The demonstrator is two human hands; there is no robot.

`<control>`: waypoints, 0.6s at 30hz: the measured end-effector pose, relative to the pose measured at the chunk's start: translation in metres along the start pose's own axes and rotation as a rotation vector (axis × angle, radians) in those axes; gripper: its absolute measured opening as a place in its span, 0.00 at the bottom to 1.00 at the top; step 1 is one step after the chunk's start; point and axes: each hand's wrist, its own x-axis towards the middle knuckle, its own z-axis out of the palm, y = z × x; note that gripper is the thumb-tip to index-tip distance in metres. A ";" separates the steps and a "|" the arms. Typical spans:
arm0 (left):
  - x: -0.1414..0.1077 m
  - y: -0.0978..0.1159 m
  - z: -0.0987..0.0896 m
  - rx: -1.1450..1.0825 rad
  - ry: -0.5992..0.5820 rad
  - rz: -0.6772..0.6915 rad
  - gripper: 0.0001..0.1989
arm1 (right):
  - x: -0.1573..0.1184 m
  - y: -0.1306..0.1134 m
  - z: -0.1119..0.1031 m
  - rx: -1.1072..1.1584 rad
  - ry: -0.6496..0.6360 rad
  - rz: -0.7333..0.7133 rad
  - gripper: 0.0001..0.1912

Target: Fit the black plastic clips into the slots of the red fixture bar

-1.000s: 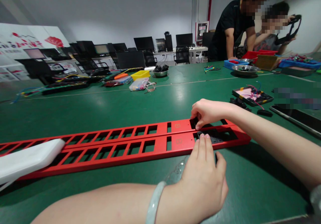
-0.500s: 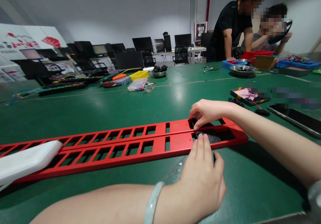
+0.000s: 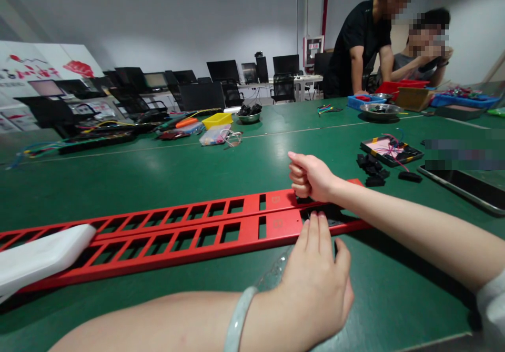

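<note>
Two long red slotted frames (image 3: 252,230) lie side by side on the green table. My left hand (image 3: 319,278), with a pale bangle at the wrist, rests by the near frame, fingers stretched and their tips on a black part (image 3: 333,216) in its large opening. Curled into a fist, my right hand (image 3: 313,178) is over the far frame's opening, its lower side against the frame. No object shows in the fist, and its inside faces away. A white bar-shaped object (image 3: 47,254) lies across the frames at the left.
Small black pieces (image 3: 371,169), a tray with wires (image 3: 390,150) and a phone-like device (image 3: 465,188) lie at the right. Farther back are a metal bowl (image 3: 249,114), a yellow container (image 3: 218,120) and a metal dish (image 3: 381,111). Two people are beyond the table.
My right hand has gone from fingers down in the far frame's opening to a raised fist. Its forearm has shifted, uncovering more black pieces. My left hand has barely moved.
</note>
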 end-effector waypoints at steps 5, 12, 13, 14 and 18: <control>0.000 -0.001 0.001 -0.002 0.003 0.013 0.24 | 0.002 0.000 -0.004 0.001 0.048 -0.014 0.22; 0.000 -0.001 0.000 0.000 0.012 0.024 0.24 | -0.002 -0.041 -0.029 -0.255 0.097 -0.104 0.22; 0.000 -0.001 0.000 0.001 0.015 0.029 0.23 | -0.008 -0.058 -0.042 -0.404 0.116 -0.128 0.22; 0.000 -0.002 -0.001 0.001 0.017 0.034 0.23 | -0.014 -0.074 -0.057 -0.592 0.155 -0.135 0.22; 0.000 -0.002 0.000 0.008 0.040 0.032 0.23 | -0.038 -0.114 -0.123 -1.381 0.205 0.413 0.16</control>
